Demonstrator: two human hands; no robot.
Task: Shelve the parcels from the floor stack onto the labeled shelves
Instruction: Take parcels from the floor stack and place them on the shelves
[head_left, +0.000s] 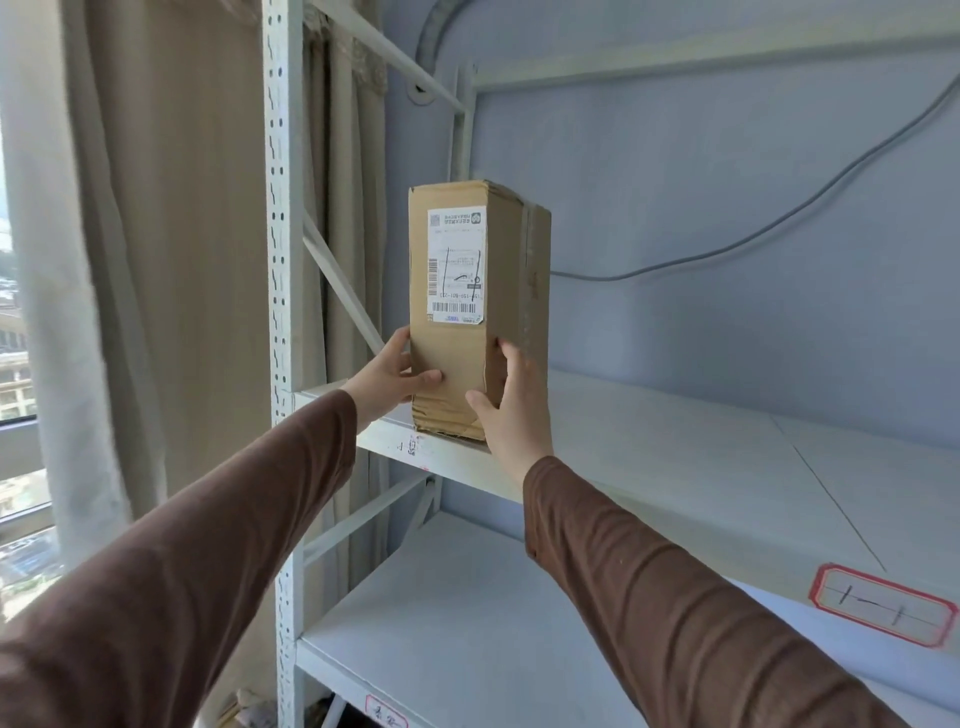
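Observation:
A tall brown cardboard parcel (467, 291) with a white shipping label stands upright on the left end of a white shelf board (675, 441), its bottom at the shelf's front edge. My left hand (387, 382) grips its lower left side, thumb across the front face. On the lower right side my right hand (511, 410) holds it, thumb on the front and fingers wrapped round the edge. Both arms wear brown sleeves.
A red-bordered label (883, 605) is stuck on the shelf's front edge at right. Below lies another white shelf (467, 639) with its own label (385, 717). A perforated upright post (280, 260) and beige curtains (171, 260) stand left. A grey cable (779, 218) runs along the back wall.

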